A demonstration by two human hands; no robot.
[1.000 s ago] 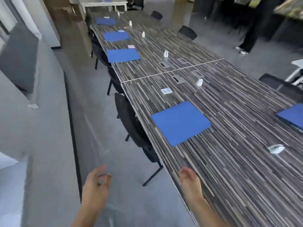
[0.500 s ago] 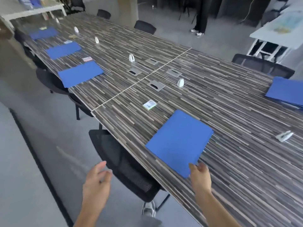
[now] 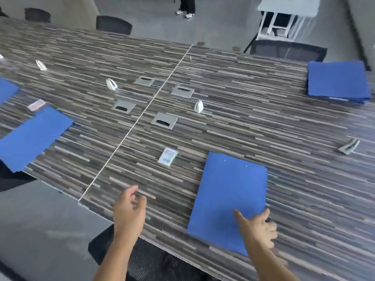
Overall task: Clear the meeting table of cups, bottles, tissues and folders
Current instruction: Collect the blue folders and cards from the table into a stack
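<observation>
The long striped table (image 3: 263,122) has a stack of blue folders (image 3: 336,82) at its far right and one folder (image 3: 32,136) at the left, so clearing looks only partly done. The step in hand looks like picking up the near folder (image 3: 229,191), which lies flat by the near edge. The right hand (image 3: 257,226) has its thumb on that folder's near right corner and its fingers curled past the edge, though I cannot tell if they grip; the left hand (image 3: 128,213) hovers loosely curled and empty, so next comes a firm pinch and lift, then perhaps the small tissue pack (image 3: 168,156).
</observation>
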